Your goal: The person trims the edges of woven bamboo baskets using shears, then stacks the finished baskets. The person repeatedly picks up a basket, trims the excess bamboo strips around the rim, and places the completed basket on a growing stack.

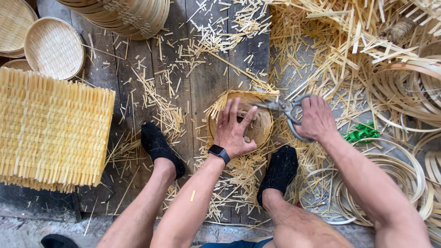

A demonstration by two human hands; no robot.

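- Left hand [233,131]: spread flat, fingers open, pressing down on small round bamboo tray [241,121] w/ woven mat inside; tray on plank floor [202,87] between the two feet.
- Right hand [316,118]: closed round handles of metal shears [285,112]; blades point left, tips at tray's upper rim, close to left fingertips.
- Risk 1: blades near left index/middle fingers; probably a nick if tray slips or cut overshoots.
- Risk 2: tray held by palm pressure only; loose offcuts under it could let it skid, giving a ragged trim or a cut into rim hoop.
- Risk 3: sharp strip ends [239,170] all round feet in thin black socks; splinter or slip likely on shifting weight.
- Count: hands 2; shears 1; tray in work 1.
- Count: feet in black socks 2 [158,147] [279,172]; smartwatch [219,152] on left wrist, 1.
- Count: woven mat stack [50,133] at left, 1 stack, layers too many to tell.
- Count: finished round trays top left, approx 3 visible [53,48]; stack of hoops/trays top centre [133,16], no. unclear.
- Count: coiled bamboo hoops [404,96] at right, many, not countable; green scrap [362,132], 1.
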